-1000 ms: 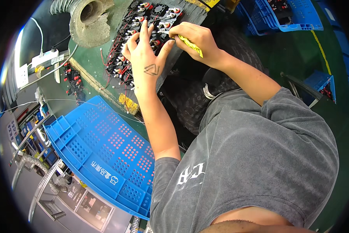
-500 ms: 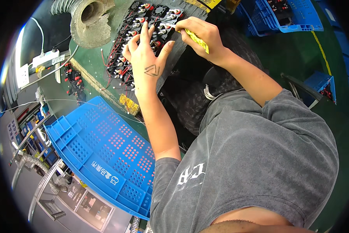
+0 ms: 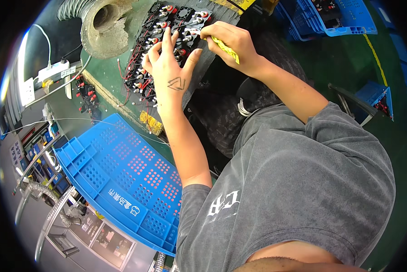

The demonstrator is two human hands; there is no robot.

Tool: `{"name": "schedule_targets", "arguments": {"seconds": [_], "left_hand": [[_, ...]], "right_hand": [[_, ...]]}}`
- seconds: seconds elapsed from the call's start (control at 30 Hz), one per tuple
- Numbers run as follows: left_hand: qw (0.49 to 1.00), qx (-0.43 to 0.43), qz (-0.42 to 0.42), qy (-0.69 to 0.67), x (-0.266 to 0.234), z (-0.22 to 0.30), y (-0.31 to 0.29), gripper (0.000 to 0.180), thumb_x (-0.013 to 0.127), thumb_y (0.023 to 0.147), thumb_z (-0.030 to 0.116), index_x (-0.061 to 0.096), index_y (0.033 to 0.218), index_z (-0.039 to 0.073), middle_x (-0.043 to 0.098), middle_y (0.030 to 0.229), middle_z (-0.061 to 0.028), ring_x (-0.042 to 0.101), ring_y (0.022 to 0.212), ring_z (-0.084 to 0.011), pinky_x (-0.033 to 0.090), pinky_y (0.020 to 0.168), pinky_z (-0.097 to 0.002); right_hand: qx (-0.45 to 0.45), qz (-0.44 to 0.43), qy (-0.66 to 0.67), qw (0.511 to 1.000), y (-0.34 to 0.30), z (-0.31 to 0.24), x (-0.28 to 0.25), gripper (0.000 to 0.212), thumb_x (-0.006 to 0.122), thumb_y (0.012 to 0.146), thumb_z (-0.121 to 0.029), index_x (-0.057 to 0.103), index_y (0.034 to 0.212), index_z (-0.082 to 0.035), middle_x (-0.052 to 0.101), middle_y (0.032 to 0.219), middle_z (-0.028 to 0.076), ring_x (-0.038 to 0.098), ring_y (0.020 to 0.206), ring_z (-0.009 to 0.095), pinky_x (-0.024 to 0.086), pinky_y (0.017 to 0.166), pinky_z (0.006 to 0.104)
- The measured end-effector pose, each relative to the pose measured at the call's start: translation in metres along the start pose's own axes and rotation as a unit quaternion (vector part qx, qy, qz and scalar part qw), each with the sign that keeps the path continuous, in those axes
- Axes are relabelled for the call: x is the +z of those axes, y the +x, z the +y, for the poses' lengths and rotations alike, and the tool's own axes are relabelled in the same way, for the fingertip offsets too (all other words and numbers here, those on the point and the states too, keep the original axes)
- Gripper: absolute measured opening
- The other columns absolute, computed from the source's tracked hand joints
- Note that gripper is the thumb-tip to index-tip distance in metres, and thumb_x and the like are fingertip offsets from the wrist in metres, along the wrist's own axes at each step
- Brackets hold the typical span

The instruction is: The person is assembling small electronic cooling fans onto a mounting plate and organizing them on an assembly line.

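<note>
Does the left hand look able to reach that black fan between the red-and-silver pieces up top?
Probably yes: the left hand looks empty, the black fan lies a little beyond its spread fingers, and nothing seems to cover it.

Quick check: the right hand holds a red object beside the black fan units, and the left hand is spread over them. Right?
Not red: the head view shows the right hand holding a yellow object beside the black fan units. The left hand is spread over them.

White chars (image 3: 117,198) & logo (image 3: 135,210) are printed on blue crate (image 3: 126,180), white ltrs. (image 3: 224,202) on grey shirt (image 3: 285,190). Mark (image 3: 175,84) is drawn on L hand (image 3: 168,70).
</note>
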State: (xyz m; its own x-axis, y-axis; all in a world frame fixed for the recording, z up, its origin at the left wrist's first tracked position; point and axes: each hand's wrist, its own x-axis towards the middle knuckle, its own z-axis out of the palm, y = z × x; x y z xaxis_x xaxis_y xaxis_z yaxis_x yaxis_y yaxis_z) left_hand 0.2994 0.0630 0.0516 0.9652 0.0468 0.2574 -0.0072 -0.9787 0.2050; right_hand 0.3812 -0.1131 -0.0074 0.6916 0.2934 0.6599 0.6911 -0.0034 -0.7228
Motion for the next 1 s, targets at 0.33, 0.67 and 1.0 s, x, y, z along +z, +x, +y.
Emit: {"name": "schedule_targets", "arguments": {"seconds": [0.33,0.67,1.0], "left_hand": [[1.000,-0.006,-0.005,-0.010,-0.001,0.001,0.000,0.089,0.077,0.086,0.053,0.044,0.153,0.004,0.069,0.134,-0.0047,0.051,0.128,-0.0299,0.024,0.116,-0.0486],[1.000,-0.017,0.006,0.001,-0.004,0.006,0.007,0.083,0.076,0.088,0.050,0.047,0.150,0.003,0.072,0.129,-0.0033,0.051,0.127,-0.0287,0.025,0.115,-0.0469],[0.999,0.024,0.047,-0.013,0.006,0.023,0.029,0.085,0.076,0.088,0.048,0.043,0.151,0.000,0.071,0.130,-0.0081,0.051,0.127,-0.0309,0.026,0.113,-0.0463]], "right_hand": [[0.000,-0.004,-0.005,1.000,-0.001,-0.003,0.002,0.018,0.069,0.088,0.001,0.068,0.105,-0.005,0.069,0.090,0.011,0.070,0.079,0.028,0.056,0.070,0.0328],[-0.003,0.016,-0.012,1.000,0.004,0.007,-0.013,0.017,0.069,0.088,0.004,0.068,0.104,-0.003,0.070,0.091,0.010,0.070,0.080,0.026,0.055,0.072,0.0317],[0.008,0.029,-0.022,0.999,0.011,0.013,-0.018,0.017,0.069,0.088,0.003,0.068,0.104,-0.003,0.070,0.091,0.011,0.070,0.081,0.027,0.055,0.073,0.0321]]}}
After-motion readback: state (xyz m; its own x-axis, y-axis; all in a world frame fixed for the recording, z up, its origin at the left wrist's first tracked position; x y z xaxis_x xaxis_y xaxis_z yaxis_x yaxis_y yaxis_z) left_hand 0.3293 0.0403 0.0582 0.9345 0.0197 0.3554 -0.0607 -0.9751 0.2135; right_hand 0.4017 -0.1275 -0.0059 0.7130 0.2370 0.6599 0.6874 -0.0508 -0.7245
